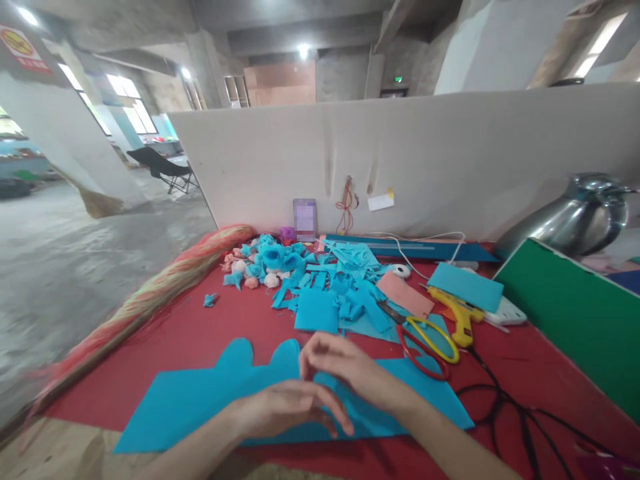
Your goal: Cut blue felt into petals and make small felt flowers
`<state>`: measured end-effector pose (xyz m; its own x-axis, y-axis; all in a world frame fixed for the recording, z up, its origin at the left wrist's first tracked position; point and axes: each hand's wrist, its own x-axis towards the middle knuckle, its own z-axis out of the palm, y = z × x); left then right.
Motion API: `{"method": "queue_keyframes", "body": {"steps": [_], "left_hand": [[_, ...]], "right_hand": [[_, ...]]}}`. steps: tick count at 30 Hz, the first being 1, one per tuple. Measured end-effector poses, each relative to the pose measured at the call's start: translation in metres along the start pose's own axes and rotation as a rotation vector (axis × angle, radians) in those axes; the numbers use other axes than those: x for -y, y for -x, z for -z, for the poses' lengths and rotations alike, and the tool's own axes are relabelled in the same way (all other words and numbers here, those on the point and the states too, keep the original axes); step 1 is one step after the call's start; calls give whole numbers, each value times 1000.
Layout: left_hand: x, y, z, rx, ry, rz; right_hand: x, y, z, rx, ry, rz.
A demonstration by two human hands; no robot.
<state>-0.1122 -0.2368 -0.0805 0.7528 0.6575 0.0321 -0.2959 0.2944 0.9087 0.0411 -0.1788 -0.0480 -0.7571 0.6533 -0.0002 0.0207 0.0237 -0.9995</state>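
A wide sheet of blue crepe-like paper (185, 400) lies flat in front of me. Two rounded lobes (237, 353) stand out from its far edge. My left hand (293, 407) hovers over or rests on the sheet's middle, its fingers apart and bent a little downward, with nothing seen in them. Just beyond it and partly overlapping, my right hand (345, 363) has loosely curved fingers near the second lobe; no held thing shows. Whether either hand touches the paper is hard to tell. Scissors (425, 340) with red and yellow handles lie at the right, by the sheet's far edge.
Blue paper scraps (345, 293) and paper flowers (273, 257) pile up beyond the sheet. A yellow glue gun (460, 313) with a black cord (500, 400), a green board (575, 333) and a metal jug (565, 213) stand right. A phone (305, 219) leans on the partition (260, 160).
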Motion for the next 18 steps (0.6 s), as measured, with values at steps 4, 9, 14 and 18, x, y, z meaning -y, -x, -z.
{"method": "queue_keyframes", "body": {"steps": [4, 9, 14, 18], "left_hand": [[-5, 2, -1, 153, 42, 71], [-10, 5, 0, 234, 29, 125], [-14, 7, 2, 255, -13, 131], [-14, 8, 4, 283, -28, 153]], "right_hand": [[2, 8, -18, 142, -126, -30], [4, 9, -12, 174, -164, -54], [2, 10, -10, 196, -201, -34], [-3, 10, -13, 227, -193, -18]]}}
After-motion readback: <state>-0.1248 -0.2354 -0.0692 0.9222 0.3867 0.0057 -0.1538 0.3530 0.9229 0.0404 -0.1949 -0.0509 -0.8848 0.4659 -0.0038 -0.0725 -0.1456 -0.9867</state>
